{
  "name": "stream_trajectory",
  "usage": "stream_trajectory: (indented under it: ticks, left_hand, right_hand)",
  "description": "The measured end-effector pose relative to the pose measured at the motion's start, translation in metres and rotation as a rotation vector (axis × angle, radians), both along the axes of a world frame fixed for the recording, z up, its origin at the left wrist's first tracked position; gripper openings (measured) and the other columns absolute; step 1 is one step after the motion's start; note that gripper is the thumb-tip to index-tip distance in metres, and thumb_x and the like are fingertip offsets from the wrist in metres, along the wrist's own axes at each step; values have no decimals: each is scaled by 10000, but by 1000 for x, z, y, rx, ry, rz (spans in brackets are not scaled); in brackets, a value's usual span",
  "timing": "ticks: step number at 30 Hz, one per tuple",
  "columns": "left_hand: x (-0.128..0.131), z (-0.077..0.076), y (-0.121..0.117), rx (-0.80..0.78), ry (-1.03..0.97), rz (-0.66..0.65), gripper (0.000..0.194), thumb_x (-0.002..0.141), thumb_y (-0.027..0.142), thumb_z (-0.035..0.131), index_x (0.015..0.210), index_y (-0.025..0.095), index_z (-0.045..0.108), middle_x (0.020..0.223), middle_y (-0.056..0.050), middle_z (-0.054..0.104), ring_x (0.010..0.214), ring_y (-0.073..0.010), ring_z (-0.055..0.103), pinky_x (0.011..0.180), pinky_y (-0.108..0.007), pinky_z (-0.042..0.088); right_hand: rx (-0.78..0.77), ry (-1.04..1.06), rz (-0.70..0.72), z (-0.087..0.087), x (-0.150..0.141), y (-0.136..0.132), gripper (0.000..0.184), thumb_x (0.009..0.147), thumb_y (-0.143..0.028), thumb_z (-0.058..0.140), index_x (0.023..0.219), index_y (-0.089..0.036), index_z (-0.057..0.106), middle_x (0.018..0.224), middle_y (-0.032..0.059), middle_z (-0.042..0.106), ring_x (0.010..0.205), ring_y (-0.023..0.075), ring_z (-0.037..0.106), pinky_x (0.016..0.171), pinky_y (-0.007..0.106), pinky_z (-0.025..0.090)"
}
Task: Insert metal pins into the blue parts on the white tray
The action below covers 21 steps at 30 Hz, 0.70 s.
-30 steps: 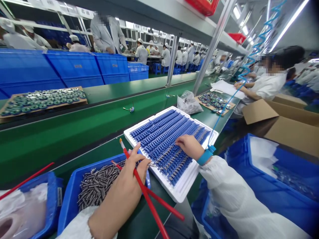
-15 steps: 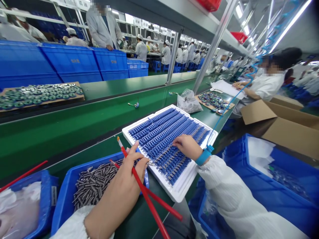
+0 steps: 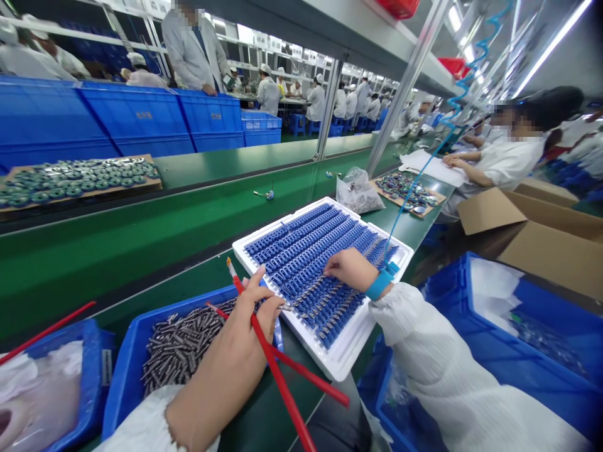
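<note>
From the head view, my left hand [image 3: 223, 358] is clenched around long red sticks [image 3: 276, 367], above the blue bin [image 3: 122, 389] of dark metal springs [image 3: 183, 342]. That bin sits just beside the white tray [image 3: 351, 345]. My right hand [image 3: 348, 269] lies over the tray's blue parts [image 3: 306, 267]; whether its fingers [image 3: 332, 267] grip anything, I cannot tell. Green table [image 3: 264, 408] shows past the tray's near edge.

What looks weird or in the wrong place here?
One little thing looks lost: a small blue-and-metal part lies all alone on the green workbench. It sits far from the white tray that holds the rows of blue parts, so it looks left behind.
</note>
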<state>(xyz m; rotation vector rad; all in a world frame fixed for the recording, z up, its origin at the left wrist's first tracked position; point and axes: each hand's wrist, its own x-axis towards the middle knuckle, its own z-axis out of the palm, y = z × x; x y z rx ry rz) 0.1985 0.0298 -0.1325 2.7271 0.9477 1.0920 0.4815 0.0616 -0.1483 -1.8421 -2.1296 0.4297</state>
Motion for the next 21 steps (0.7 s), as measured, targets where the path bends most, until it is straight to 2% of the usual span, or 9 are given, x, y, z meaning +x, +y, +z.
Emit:
stream_trajectory:
  ticks: [3,5,7,9,11,14,16,18,21]
  left_hand:
    - [0,0,-1,-26,-43,15,172,987,199,357,1079,261,488,1124,-59,521,1265,-289,533,907,-444,577]
    - [0,0,-2,-49,-49,-3,189,981,181,372,1104,274,481,1162,-55,514,1280,-283,518,875,-404,591]
    - [-1,1,-2,-62,-49,-26,187,975,167,384,1102,268,478,1189,-63,494,1307,-285,488,819,-343,606]
    - [0,2,-3,-61,-49,-50,169,972,156,389,1078,252,478,1172,-70,482,1332,-287,457,762,-281,611]
    - [1,4,-3,-42,-48,-52,152,972,149,385,1059,235,475,1128,-70,481,1336,-286,452,764,-262,612]
    - [2,7,-4,19,-37,-37,128,974,150,380,1046,204,470,1093,-73,477,1313,-292,477,879,-334,598]
    - [2,8,-4,46,-23,-35,128,970,136,379,1050,182,468,1111,-86,470,1313,-301,474,936,-372,574]
    - [1,8,-5,46,-11,-47,132,964,116,382,1047,171,469,1128,-96,464,1321,-308,463,959,-385,560]
    - [1,9,-6,-14,-25,-43,119,968,131,380,1018,181,475,1122,-94,465,1282,-289,508,941,-387,568]
  right_hand:
    - [102,115,-14,22,-9,-15,271,792,123,832,812,-107,690,709,-17,574,680,172,593,694,227,497]
    - [168,204,24,37,-26,-31,301,773,122,843,855,-127,695,760,-30,588,706,162,599,679,201,488]
    - [197,298,120,48,-49,-48,372,732,91,892,936,-146,691,882,-44,599,782,136,602,733,161,491]
    - [264,456,265,52,-71,-61,451,664,112,914,955,-125,666,893,-48,593,773,113,590,732,130,472]
    - [330,573,344,51,-88,-69,393,728,125,864,952,-117,649,875,-48,588,746,101,578,719,132,450]
    - [408,647,322,47,-97,-73,77,1020,-103,683,954,-131,655,877,-24,594,757,120,580,714,183,440]
    - [436,672,309,46,-97,-75,227,1118,-255,541,970,-137,665,908,2,602,809,144,591,722,214,446]
    - [432,701,306,46,-95,-77,259,1120,-286,514,981,-139,675,942,16,605,853,155,596,738,224,452]
    - [383,785,273,44,-95,-80,173,1043,-213,548,986,-144,697,957,16,606,860,151,600,762,211,456]
